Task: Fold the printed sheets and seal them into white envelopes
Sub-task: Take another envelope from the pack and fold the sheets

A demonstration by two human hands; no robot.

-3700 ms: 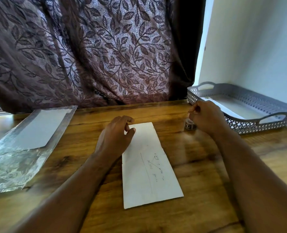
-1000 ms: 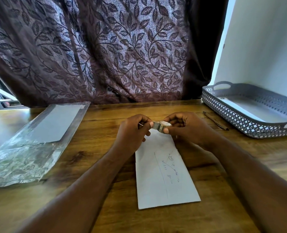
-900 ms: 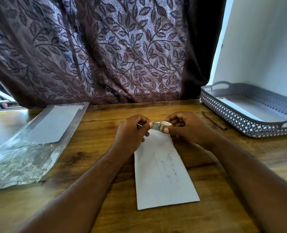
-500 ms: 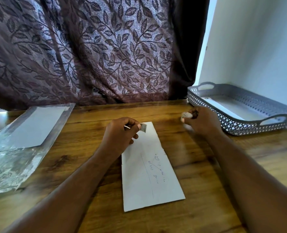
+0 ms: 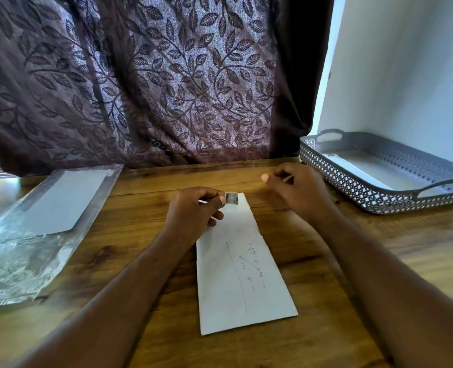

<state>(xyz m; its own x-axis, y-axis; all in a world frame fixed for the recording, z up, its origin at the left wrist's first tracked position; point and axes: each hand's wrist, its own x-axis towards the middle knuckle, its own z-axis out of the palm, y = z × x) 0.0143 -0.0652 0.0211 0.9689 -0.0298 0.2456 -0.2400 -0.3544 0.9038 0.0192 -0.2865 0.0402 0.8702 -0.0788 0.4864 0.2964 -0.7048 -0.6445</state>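
Leaf-patterned curtain hangs behind wooden table; grey tray right.

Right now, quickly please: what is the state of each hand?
Left hand: closed, pinching a small sticker at the envelope's far end.
Right hand: fingers curled, blurred; cannot tell if it holds anything.

I see daylight spilling past the curtain onto the wall. The right hand blurs; edges bow.
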